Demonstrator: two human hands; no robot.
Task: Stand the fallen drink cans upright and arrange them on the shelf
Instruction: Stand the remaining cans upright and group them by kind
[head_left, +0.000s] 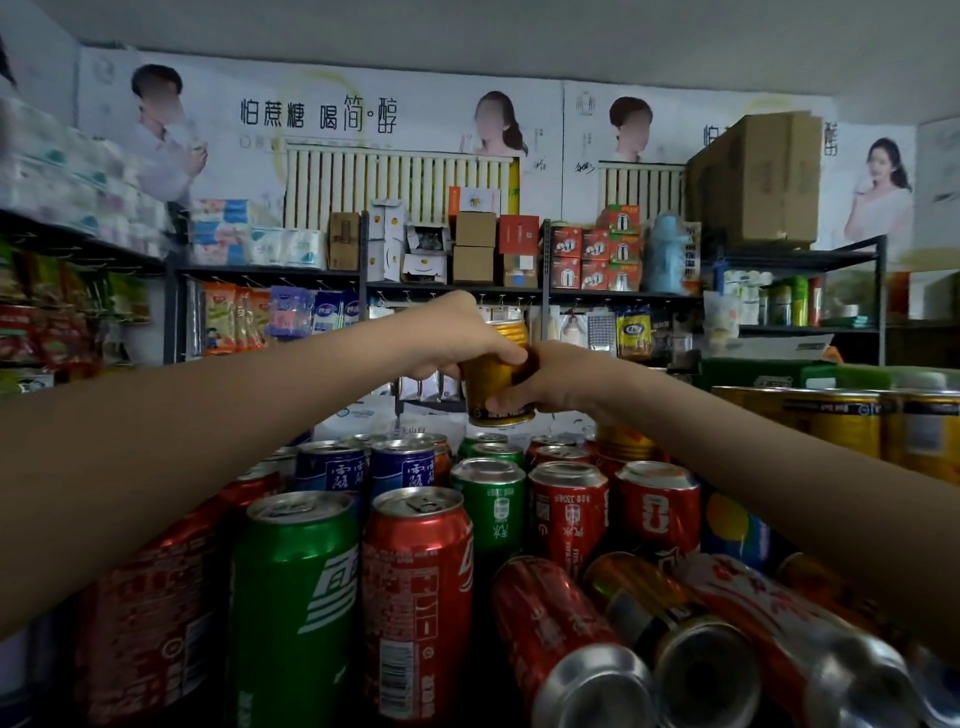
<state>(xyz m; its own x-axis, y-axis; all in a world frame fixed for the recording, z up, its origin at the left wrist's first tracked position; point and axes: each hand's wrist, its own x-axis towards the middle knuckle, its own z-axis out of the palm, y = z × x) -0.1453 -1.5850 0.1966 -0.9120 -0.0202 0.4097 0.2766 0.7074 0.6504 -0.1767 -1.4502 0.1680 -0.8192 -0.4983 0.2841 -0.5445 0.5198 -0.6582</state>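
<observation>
Gold can (488, 384) sits clasped between left grip (457, 338) and right grip (563, 379).

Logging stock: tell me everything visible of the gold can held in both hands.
The gold can is shiny yellow metal with a ribbed shoulder and a dark lettered band near its base. It is held roughly upright above the standing cans, the left hand gripping its upper part, the right hand its lower side.

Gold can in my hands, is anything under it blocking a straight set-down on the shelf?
Yes. The gold can, held by the left hand and right hand, hangs over upright green cans; no free gap shows beneath.
</observation>
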